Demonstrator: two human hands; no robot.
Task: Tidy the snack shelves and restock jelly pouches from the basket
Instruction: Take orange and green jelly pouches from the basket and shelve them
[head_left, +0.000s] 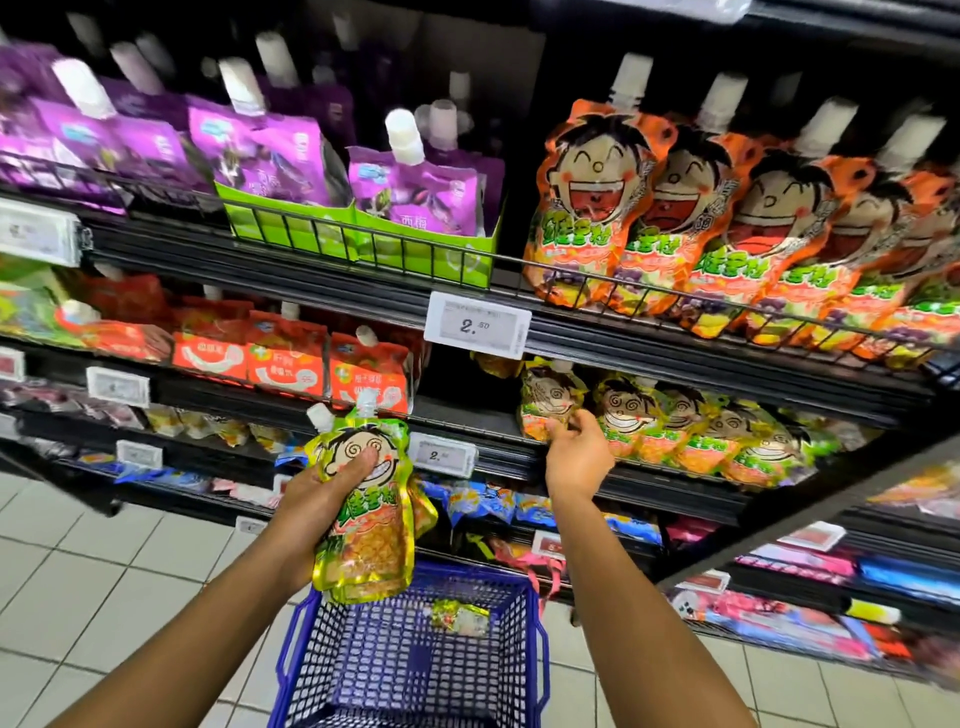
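My left hand (317, 499) grips a stack of yellow-green jelly pouches (363, 525) with a cartoon face, held upright above the blue basket (410, 670). One more pouch (460, 616) lies inside the basket. My right hand (576, 457) reaches to the middle shelf, its fingers pinching the lower edge of the leftmost yellow-green pouch on the shelf (550, 402). A row of matching pouches (696, 436) stands to the right of it along the same shelf.
Orange cartoon pouches (675, 223) fill the upper shelf on the right, purple pouches (322, 161) the left. Red-orange pouches (291, 358) sit left of a gap on the middle shelf. Price tags (478, 325) hang on the shelf edges. Lower shelves hold mixed snacks above a tiled floor.
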